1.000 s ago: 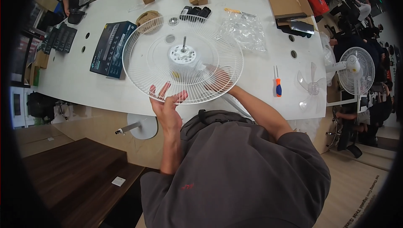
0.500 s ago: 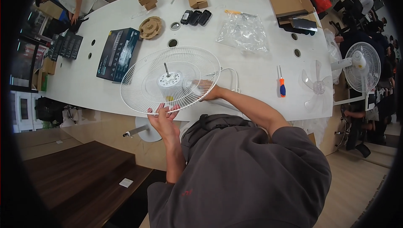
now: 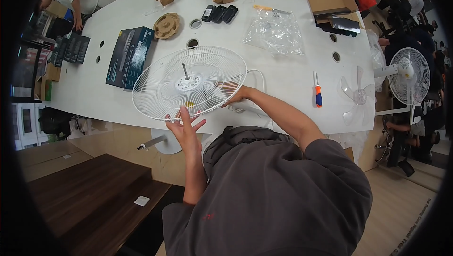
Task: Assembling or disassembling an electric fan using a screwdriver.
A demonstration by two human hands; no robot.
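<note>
A white wire fan guard [image 3: 155, 79] with a metal shaft [image 3: 185, 71] standing up from its hub is tilted over the near edge of the table. My left hand [image 3: 185, 131] is at its near rim, fingers spread, with a fingertip touching the wires. Behind the guard's right side, my right hand [image 3: 238, 94] grips the fan from below; its fingers show only partly through the wires. The motor part under the guard is mostly hidden. A white cord [image 3: 262, 79] loops beside my right hand.
Clear fan blades [image 3: 359, 96] and a screwdriver [image 3: 318, 96] lie to the right. A dark box [image 3: 130, 58], a moulded cardboard piece [image 3: 167, 25] and a plastic bag [image 3: 273, 32] lie beyond the guard. A pole on a round base [image 3: 166, 143] stands below the table's edge.
My left hand has loosened at the rim, its fingers now spread and more extended. The guard has shifted slightly left and away from me, tilting a little; my right hand stays on it.
</note>
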